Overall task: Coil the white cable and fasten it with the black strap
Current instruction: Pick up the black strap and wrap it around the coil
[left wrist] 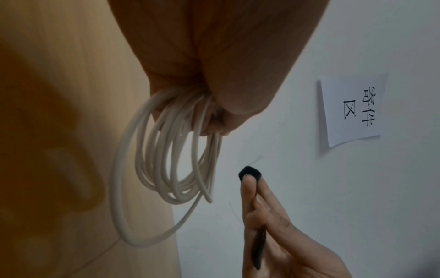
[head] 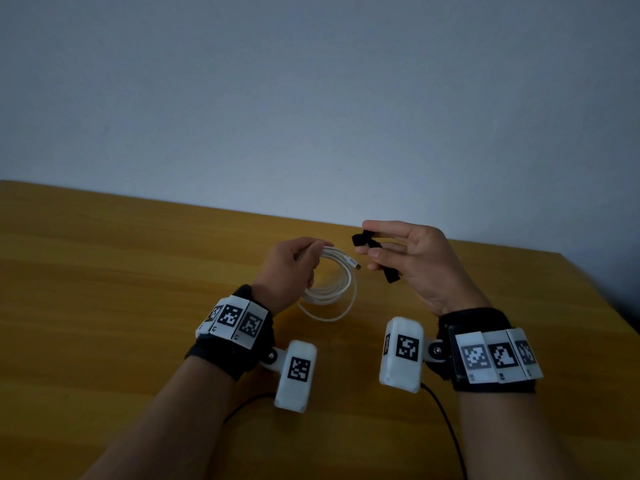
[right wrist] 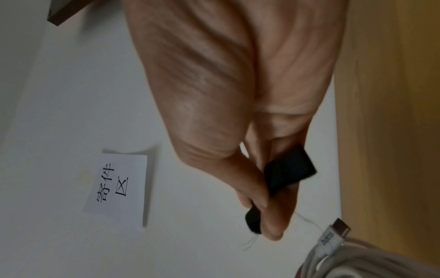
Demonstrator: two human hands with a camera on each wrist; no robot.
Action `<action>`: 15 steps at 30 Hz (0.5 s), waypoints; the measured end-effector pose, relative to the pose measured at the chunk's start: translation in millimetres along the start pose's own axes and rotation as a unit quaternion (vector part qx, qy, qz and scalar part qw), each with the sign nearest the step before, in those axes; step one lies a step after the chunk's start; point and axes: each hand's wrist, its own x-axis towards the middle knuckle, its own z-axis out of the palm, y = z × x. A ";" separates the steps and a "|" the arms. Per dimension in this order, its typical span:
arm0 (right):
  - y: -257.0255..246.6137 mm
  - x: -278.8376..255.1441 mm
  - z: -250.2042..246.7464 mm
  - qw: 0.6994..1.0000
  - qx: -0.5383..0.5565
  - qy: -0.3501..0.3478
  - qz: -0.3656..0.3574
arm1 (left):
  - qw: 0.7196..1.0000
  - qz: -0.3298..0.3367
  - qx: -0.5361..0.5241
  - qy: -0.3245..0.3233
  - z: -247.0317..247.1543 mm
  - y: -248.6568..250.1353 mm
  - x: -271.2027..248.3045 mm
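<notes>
Coiling done: my left hand grips the coiled white cable, my right hand pinches the black fabric strap; wrapping comes next.

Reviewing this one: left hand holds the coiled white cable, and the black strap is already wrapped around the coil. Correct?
Not quite. The left hand does hold the coiled white cable, but the black strap is pinched in the right hand, apart from the coil. The head view shows it.
</notes>
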 end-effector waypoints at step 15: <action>0.3 1.9 2.7 0.996 0.036 0.081 -0.008 | 1.000 -0.004 -0.003 0.000 -1.0 -0.5 -0.2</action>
